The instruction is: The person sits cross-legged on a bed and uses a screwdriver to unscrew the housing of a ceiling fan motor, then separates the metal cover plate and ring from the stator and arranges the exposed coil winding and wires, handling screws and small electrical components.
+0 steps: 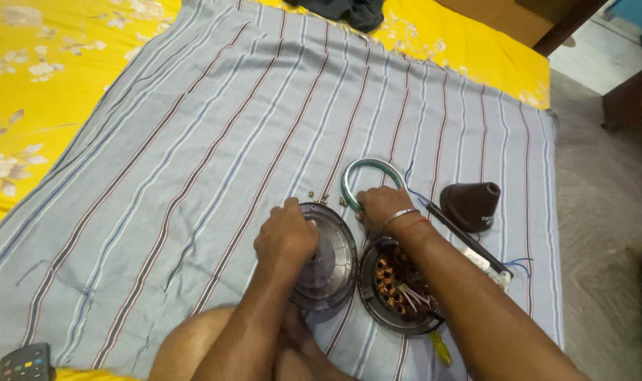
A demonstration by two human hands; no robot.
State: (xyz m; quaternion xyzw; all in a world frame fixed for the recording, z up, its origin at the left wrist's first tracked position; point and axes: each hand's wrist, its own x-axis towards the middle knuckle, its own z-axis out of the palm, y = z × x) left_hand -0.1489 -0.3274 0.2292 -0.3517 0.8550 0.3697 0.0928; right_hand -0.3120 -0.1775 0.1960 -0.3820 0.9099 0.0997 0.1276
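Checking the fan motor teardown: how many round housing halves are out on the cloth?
2. One domed cover lies under the left hand; the open half showing copper windings sits beside it, under the right forearm.

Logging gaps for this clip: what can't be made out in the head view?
- Left hand covers the middle of the round cover; its grip is hidden.
- Right hand hides part of the green ring.
- Small screws: too small to count.
- Remote: cut off by the bottom edge.
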